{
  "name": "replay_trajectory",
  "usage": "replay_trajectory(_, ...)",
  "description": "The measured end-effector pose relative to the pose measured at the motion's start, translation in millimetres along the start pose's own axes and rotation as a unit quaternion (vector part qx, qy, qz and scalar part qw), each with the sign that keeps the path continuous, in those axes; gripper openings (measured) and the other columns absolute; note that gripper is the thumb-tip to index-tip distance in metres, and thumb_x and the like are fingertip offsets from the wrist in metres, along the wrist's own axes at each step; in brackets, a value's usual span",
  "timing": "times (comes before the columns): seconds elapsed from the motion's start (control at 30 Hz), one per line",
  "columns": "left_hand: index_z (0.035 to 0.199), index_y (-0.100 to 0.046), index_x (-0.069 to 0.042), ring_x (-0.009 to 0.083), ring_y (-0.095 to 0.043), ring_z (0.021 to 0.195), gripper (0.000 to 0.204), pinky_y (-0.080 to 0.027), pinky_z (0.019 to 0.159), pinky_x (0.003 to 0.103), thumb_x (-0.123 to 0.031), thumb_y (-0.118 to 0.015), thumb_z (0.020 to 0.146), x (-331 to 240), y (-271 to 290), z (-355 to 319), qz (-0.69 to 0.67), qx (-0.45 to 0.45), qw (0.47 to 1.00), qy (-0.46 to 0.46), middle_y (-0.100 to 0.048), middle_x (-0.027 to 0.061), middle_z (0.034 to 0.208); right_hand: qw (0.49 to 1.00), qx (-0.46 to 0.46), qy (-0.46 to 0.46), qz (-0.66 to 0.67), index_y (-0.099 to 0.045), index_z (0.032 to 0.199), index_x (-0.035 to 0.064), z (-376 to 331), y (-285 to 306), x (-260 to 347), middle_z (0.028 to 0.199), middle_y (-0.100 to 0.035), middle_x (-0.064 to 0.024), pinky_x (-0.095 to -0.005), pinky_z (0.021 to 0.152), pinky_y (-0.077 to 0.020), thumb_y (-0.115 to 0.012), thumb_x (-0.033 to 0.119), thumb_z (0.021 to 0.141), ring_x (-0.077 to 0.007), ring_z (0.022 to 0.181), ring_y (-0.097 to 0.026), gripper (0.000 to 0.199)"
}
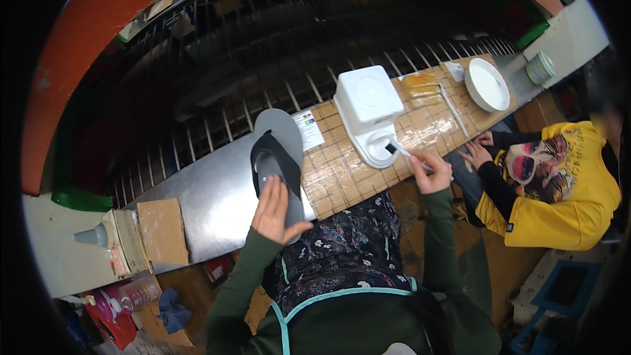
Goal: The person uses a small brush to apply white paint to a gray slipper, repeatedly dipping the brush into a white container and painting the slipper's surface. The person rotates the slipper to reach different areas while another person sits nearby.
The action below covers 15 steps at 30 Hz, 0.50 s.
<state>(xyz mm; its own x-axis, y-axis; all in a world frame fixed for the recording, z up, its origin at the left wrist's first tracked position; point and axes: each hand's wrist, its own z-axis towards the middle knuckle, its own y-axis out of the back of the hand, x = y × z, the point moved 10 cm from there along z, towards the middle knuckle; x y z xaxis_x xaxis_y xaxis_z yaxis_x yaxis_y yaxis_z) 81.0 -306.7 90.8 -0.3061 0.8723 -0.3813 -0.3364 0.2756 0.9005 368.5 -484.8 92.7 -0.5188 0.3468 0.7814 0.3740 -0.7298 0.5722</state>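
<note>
A grey flip-flop sandal [279, 129] with a wide black strap lies lengthwise across the metal counter's edge with the tiled board. On its near half rests my left hand [271, 213], fingers stretched flat and thumb out to the side. Between the fingers of my right hand [432, 173] is the pale handle of a small brush [401, 149]. Its dark bristles are over the round cup of a white plastic dispenser [369, 97], at the cup's right rim. Whether the bristles touch what is in the cup I cannot tell.
Behind the bench runs a dark conveyor of metal rods [230, 102]. At right stand a white bowl [486, 85] of white liquid, an amber block [420, 85] and a tin [540, 68]. A person in yellow [559, 184] sits close by. A cardboard piece [163, 231] lies at left.
</note>
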Motion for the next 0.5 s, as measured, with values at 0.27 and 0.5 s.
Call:
replay_trajectory(0.27, 0.135, -0.044, 0.006, 0.0353, -0.038, 0.118, 0.066, -0.030, 0.099, 0.043, -0.045, -0.046, 0.093, 30, -20, 42, 0.141, -0.012, 0.973, 0.183, -0.035, 0.0268, 0.143, 0.948, -0.071, 0.173, -0.258, -0.071, 0.085, 0.0195, 3, -10, 44, 0.074, -0.061, 0.0011, -0.0382, 0.072, -0.0299, -0.070, 0.021, 0.078, -0.0206, 0.064, -0.056, 0.007)
replay_trajectory(0.5, 0.151, -0.012, -0.006, 0.0244, -0.022, 0.140, 0.077, -0.015, 0.115, 0.038, -0.060, -0.020, 0.098, 57, 10, -17, -0.569, -0.379, 0.718, 0.133, -0.023, 0.0112, 0.154, 0.913, -0.074, 0.225, -0.331, -0.069, 0.085, 0.0190, 0, -22, 57, 0.078, -0.058, 0.0006, -0.0402, 0.074, -0.0314, -0.069, 0.019, 0.078, -0.0190, 0.071, -0.055, 0.007)
